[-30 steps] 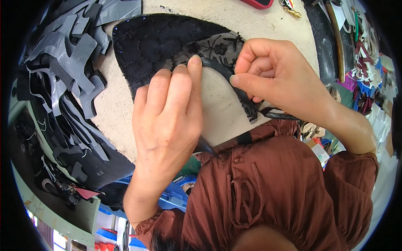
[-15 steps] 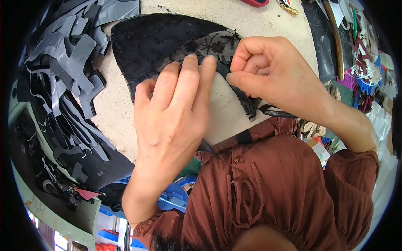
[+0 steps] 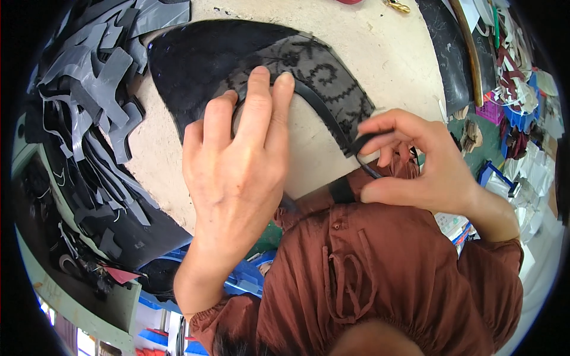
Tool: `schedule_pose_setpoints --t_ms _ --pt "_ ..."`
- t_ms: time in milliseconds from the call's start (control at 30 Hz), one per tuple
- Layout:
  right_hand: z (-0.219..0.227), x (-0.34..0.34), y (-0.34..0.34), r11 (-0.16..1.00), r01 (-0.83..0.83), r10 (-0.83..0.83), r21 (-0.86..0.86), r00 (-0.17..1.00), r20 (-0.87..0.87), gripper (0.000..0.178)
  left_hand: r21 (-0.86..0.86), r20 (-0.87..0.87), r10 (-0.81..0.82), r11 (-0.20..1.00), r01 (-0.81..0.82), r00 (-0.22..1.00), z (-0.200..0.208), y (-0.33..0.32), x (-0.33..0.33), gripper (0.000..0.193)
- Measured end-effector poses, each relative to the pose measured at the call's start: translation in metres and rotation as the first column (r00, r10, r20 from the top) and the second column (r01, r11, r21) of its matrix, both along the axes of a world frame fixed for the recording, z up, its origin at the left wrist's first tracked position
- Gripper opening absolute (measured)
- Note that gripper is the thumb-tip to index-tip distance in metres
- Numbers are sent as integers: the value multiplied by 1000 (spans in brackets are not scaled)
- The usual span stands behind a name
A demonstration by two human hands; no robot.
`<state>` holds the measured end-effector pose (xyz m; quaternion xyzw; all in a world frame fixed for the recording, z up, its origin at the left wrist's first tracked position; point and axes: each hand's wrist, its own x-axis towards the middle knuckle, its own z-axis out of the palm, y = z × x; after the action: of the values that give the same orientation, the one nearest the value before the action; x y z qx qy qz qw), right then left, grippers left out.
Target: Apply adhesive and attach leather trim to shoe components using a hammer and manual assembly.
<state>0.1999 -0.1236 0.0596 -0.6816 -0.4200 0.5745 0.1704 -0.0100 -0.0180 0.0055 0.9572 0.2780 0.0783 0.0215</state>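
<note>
Worktable (image 3: 404,71): pale and scuffed as I watch remotely, with grey cutouts (image 3: 116,77) heaped along its left side.
Black lace piece (image 3: 237,47): lying flat on the worktable, a narrow dark strip (image 3: 320,107) tracing its curved inner edge.
Left hand (image 3: 237,151): spread, fingertips resting at the top of that curve.
Right hand (image 3: 424,163): half-curled near the curve's lower right end, thumb apart, the strip at its fingers; I cannot tell whether they grip it.
</note>
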Motion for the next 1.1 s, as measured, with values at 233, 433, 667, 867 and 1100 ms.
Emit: schedule_pose_setpoints --t_ms 233,433,667,867,1100 --pt "-28 -16 -16 800 -135 -95 585 934 345 65 4 -66 121 993 -121 990 4 -10 3 50" --pt "-10 -18 -10 913 395 -377 97 912 -162 23 14 21 37 999 -37 999 0 -11 7 44" --pt "-27 -21 -20 900 421 -410 111 906 -105 9 55 10 49 997 -49 999 -3 -16 9 40" --pt "-37 -18 -24 880 445 -429 168 895 -125 10 93 19 97 991 -98 995 -6 -23 12 41" --pt "-37 -18 -24 892 405 -388 202 914 -120 13 44 -28 170 985 -168 985 1 -29 21 39"
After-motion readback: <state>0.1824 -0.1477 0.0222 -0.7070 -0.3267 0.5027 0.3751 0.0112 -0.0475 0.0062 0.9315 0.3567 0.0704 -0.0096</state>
